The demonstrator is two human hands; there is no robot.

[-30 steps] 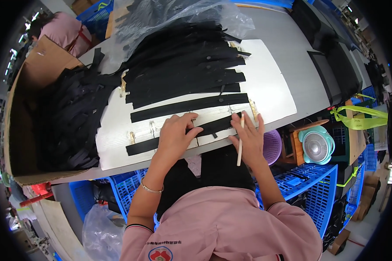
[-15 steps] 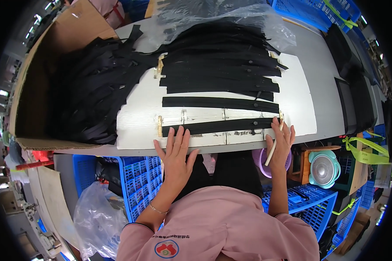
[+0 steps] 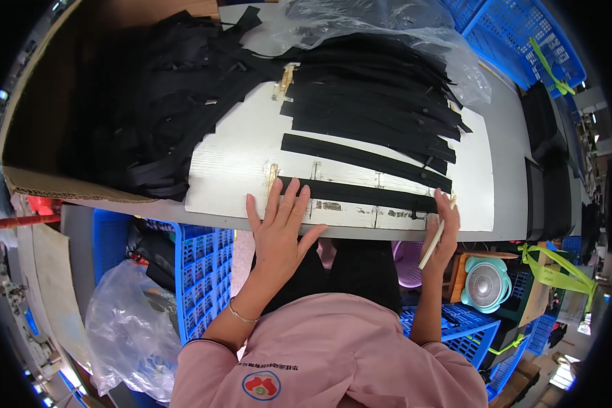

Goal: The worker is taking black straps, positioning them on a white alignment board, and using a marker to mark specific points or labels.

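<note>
A black zipper (image 3: 360, 193) lies lengthwise near the front edge of a white board (image 3: 224, 170), its pull toward the right end. My left hand (image 3: 279, 224) rests with spread fingers, fingertips on the zipper's left end. At the other end my right hand (image 3: 446, 234) touches the zipper with its fingertips while holding a thin whitish stick (image 3: 429, 252), which points down toward me. Just beyond lies a second black zipper (image 3: 353, 156), slightly slanted. Farther back, a layered row of black zippers (image 3: 367, 95) covers the board.
On the left stands a cardboard box (image 3: 81, 191) heaped with black zippers (image 3: 136, 129). Clear plastic sheeting (image 3: 387, 27) covers the far side. Black blocks (image 3: 554, 149) and a blue crate (image 3: 523, 41) are at the right. Below the table are blue crates (image 3: 204, 279) and a teal fan (image 3: 486, 285).
The whole view has shifted and tilted, so the board appears turned. Both hands remain at the ends of the front zipper, and the stick is still in my right hand.
</note>
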